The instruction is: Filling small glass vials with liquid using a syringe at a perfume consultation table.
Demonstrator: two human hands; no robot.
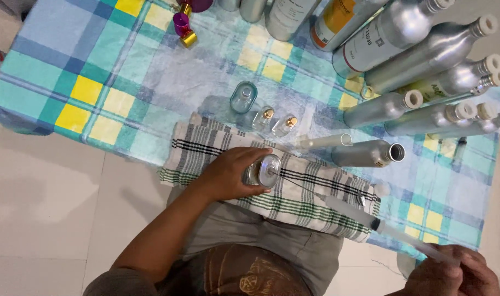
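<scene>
My left hand [228, 174] grips a small clear glass bottle [262, 170] that rests on a striped white, green and black towel [310, 194]. A long thin needle runs from the bottle's mouth to a large clear syringe [365, 216]. My right hand [452, 271], at the lower right corner, holds the syringe's plunger end. An open silver aluminium bottle [370, 153] lies just beyond the towel, its mouth facing right. Two small glass vials with gold caps [275, 121] and one clear empty glass bottle [243, 97] stand behind my left hand.
Several large silver aluminium bottles [425, 55] with white caps lie at the upper right on a blue, green and yellow checked cloth [107, 82]. Purple bottles with gold caps [183, 24] stand at the top. A clear test tube [326, 141] lies by the open bottle. White floor tiles lie left.
</scene>
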